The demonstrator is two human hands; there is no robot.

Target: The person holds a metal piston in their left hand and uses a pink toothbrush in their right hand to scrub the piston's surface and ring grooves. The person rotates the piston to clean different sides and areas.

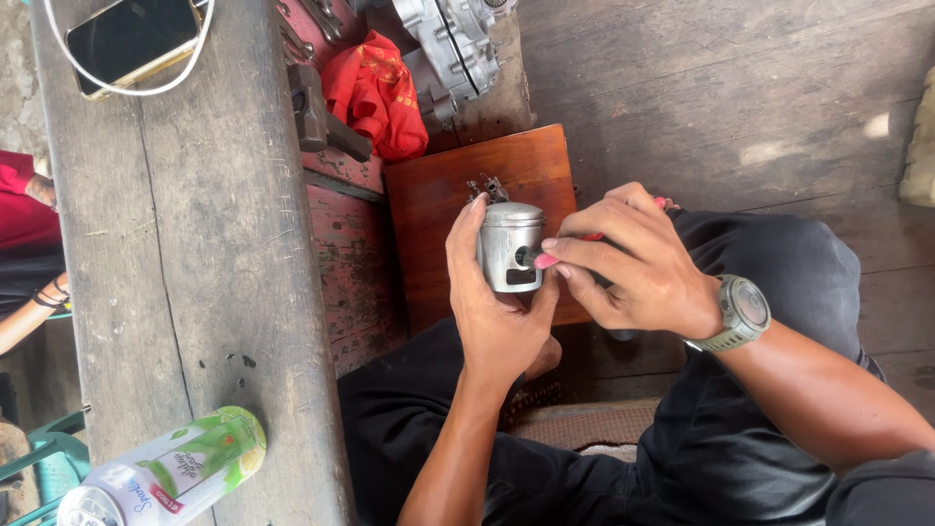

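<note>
A silver metal piston [508, 245] is upright in my left hand [497, 312], whose fingers wrap its left side and base. My right hand [633, 263] holds a thin red-handled tool [548, 259] with its tip at the pin hole in the piston's side. A grey watch [740, 314] sits on my right wrist. Both hands are above a small reddish-brown wooden board [438, 214] and my dark-trousered lap.
A grey wooden bench [175, 263] runs along the left, bearing a phone with a white cable [131, 39] and a lying green-white can [161, 477]. A hammer [317, 112], red cloth [375, 93] and metal engine part [453, 49] lie behind. Another person's arm [24, 312] is far left.
</note>
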